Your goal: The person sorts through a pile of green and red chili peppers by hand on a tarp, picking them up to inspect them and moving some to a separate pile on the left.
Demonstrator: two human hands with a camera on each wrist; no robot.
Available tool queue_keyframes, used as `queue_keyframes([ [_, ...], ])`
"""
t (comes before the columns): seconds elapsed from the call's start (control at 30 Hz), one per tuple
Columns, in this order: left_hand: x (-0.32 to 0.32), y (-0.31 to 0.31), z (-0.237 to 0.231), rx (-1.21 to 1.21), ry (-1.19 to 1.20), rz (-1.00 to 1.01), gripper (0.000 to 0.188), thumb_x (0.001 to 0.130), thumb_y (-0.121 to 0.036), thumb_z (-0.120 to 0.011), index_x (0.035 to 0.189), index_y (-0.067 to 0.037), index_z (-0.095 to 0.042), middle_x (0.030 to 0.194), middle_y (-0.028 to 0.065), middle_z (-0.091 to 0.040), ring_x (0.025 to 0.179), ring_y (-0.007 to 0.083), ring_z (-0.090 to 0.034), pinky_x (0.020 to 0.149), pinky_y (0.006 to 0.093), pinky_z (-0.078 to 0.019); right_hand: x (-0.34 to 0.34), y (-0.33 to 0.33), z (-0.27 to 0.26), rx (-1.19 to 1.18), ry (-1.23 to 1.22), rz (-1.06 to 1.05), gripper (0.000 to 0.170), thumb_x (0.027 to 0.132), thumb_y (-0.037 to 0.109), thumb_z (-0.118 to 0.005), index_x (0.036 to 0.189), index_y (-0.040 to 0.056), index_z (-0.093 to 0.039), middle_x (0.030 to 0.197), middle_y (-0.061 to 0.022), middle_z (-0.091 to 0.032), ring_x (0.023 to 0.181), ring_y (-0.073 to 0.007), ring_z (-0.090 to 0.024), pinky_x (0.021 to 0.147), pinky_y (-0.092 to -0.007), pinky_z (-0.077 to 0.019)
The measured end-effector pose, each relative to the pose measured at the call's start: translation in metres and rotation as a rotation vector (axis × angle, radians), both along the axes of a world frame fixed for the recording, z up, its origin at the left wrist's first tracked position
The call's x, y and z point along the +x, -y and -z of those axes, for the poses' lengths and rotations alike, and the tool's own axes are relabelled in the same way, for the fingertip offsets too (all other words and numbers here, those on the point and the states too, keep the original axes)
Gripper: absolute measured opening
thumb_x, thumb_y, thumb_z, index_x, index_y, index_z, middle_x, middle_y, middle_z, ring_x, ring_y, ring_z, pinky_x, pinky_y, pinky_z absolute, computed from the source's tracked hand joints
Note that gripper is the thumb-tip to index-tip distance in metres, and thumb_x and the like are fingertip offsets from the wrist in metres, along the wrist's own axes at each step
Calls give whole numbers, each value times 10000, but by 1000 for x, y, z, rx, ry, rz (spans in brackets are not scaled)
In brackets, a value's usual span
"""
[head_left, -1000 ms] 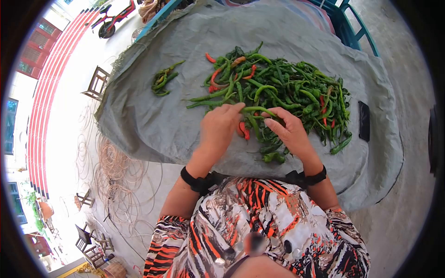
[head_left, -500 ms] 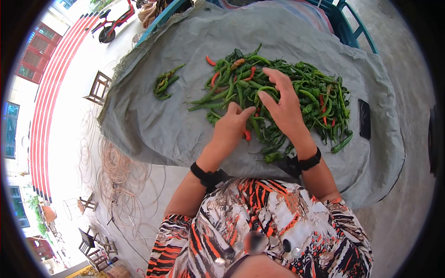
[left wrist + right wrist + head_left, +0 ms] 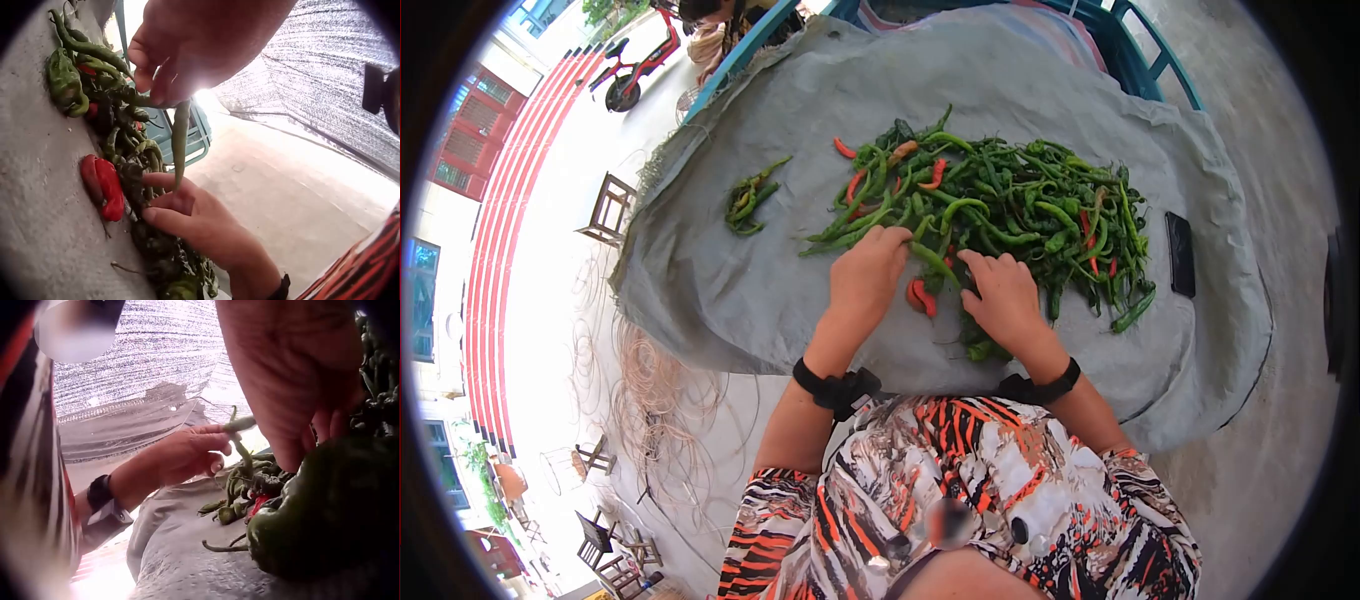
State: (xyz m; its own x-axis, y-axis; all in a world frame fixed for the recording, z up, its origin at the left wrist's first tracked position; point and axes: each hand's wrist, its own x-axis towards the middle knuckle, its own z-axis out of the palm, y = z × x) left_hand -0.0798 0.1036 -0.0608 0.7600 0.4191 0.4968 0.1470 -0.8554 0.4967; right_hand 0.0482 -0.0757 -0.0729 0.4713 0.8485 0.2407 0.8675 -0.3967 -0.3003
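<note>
My left hand point(image 3: 868, 275) pinches a long green chili pepper point(image 3: 935, 262) by one end, above the near-left side of the chili pile point(image 3: 1040, 205). In the left wrist view, this chili pepper point(image 3: 180, 140) hangs down from the fingertips. My right hand point(image 3: 1003, 300) reaches down at the near edge of the pile, thumb and fingers apart, close to the free tip of that chili. Dark green peppers lie right at its fingertips. A red pepper point(image 3: 921, 297) lies between the two hands on the grey sheet point(image 3: 800, 300).
A small bunch of green chilies point(image 3: 750, 200) lies apart at the left of the sheet. Right of the pile is a black phone point(image 3: 1180, 255). A teal frame point(image 3: 1155, 50) stands behind. Wire coils point(image 3: 650, 380) and small chairs point(image 3: 610, 205) are on the floor at left.
Half a second ago my right hand was raised over the pile; it has come down to the near edge. My left hand has moved slightly left and now holds up a green chili pepper.
</note>
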Motion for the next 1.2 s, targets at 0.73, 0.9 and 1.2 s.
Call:
queue_keyframes([
  [0.73,6,16,6,38,-153,187,383,816,-251,-745,1168,-143,-640,1167,116,-574,993,290,-592,765,409,-508,5,-8,-60,439,-168,14,348,848,158,-718,1183,91,-652,1220,-96,-610,1050,-281,-617,867,-406,-511],
  [0.9,-5,32,30,222,-325,217,366,742,-245,-770,1076,-144,-660,1121,105,-573,1106,315,-535,790,396,-491,-21,29,-46,-44,-250,39,434,802,327,-778,1191,174,-663,1276,-82,-584,992,-302,-655,816,-444,-525],
  [1.2,-4,20,39,29,-138,229,301,720,-96,-682,1019,-129,-664,1087,144,-572,974,330,-586,754,411,-542,-34,38,-17,-118,7,-28,579,748,339,-782,1268,166,-593,1328,-96,-527,996,-289,-660,749,-432,-558],
])
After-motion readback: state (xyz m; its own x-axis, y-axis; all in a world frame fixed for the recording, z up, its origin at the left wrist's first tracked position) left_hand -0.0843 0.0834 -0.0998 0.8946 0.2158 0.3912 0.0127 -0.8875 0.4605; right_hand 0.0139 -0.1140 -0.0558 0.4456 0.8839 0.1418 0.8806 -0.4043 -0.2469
